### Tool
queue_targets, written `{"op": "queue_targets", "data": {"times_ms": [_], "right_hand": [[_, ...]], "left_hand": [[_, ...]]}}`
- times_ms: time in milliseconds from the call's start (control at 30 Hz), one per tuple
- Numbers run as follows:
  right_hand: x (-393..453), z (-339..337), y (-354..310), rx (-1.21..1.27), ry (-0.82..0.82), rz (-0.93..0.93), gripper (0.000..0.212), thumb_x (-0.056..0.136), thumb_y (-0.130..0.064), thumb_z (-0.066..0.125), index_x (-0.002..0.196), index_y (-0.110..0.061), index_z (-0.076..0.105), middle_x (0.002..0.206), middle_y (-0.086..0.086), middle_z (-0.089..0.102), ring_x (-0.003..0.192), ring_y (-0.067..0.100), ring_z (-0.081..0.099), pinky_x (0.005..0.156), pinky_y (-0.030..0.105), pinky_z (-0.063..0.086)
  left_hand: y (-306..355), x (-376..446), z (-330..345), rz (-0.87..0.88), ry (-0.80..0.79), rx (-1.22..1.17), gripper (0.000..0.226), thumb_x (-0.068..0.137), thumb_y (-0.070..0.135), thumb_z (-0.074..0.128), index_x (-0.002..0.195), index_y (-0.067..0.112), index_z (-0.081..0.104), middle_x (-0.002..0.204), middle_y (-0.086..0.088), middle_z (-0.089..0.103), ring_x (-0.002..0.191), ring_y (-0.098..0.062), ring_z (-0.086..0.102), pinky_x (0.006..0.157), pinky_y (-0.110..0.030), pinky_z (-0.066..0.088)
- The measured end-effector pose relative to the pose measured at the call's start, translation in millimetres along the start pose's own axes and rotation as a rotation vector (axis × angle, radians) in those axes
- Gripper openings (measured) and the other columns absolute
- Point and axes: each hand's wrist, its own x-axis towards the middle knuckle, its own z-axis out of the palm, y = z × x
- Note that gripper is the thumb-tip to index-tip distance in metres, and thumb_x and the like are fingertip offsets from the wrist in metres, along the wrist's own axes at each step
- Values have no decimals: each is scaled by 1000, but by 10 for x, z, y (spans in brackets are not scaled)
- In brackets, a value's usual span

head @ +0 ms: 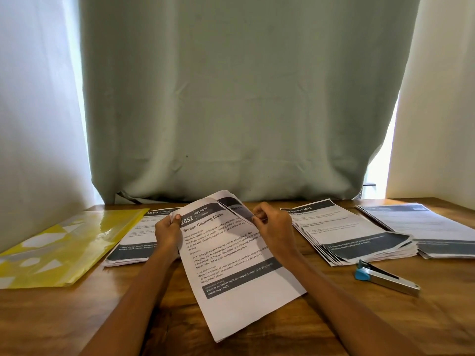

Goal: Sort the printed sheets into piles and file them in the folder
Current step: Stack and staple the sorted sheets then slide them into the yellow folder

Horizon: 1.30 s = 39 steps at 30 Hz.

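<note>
Printed sheets, held batch (231,258): a thin bundle, top page headed "2652 Bedroom – Screen Cleaning Check", lower edge resting on the wooden table (77,317) directly in front of the person, upper edge raised and tilted toward the camera, presumably so the heading can be read before it is assigned to a pile. Left hand (168,233): grasping the bundle's upper left edge, thumb on the front face, steadying it. Right hand (273,227): fingers pinching the upper right corner, where the top page curls away from the one behind, apparently to separate a single sheet. Sorted piles, three counted: kitchen pile (133,235), just left of the held batch and partly hidden by the left forearm; dressing-table pile (341,232), to the right, edges fanned, top sheet's lower right corner curled; far-right pile (426,227), touching or overlapping the dressing-table pile, heading too blurred to read. Sheets per pile cannot be counted. Yellow folder (61,247): one, translucent, lying flat at the far left, nothing yet filed in it as far as can be judged. Stapler (386,277): one, blue-tipped metal, lying near the right piles. Backdrop: one green curtain (244,98).
</note>
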Motion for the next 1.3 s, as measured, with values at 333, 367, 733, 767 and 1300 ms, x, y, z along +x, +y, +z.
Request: {"op": "queue_targets", "data": {"times_ms": [333,367,733,767,1300], "right_hand": [[21,118,60,-234,120,-226,16,74,-20,77,83,-10,70,107,13,69,91,26,69,69,8,39],[39,131,56,-262,147,-242,15,73,-24,77,79,-12,70,115,12,67,100,27,65,69,13,41],[-44,135,-189,548,-158,-14,49,77,-66,53,71,-19,65,76,-11,69,75,9,67,66,20,54],[-43,145,-189,602,-124,60,50,76,-67,51,70,-20,66,73,-11,68,73,11,68,66,20,54],[7,64,8,68,169,196,23,82,-27,71,88,-9,58,101,7,68,85,18,66,57,3,40]], "left_hand": [[-6,-1,18,26,5,17,21,99,27,43,83,16,50,83,-12,62,88,-36,65,84,-54,52],[-7,-1,21,32,6,21,20,99,26,42,84,15,50,82,-12,62,88,-36,65,84,-54,52],[-18,12,21,43,16,15,19,99,26,43,88,13,51,88,-16,64,85,-35,64,82,-50,53],[-17,14,21,40,14,4,20,99,26,43,86,14,51,90,-17,64,86,-35,65,83,-51,53],[-25,17,25,57,-32,-50,20,99,28,43,81,20,50,80,-10,62,75,-28,63,79,-47,54]]}}
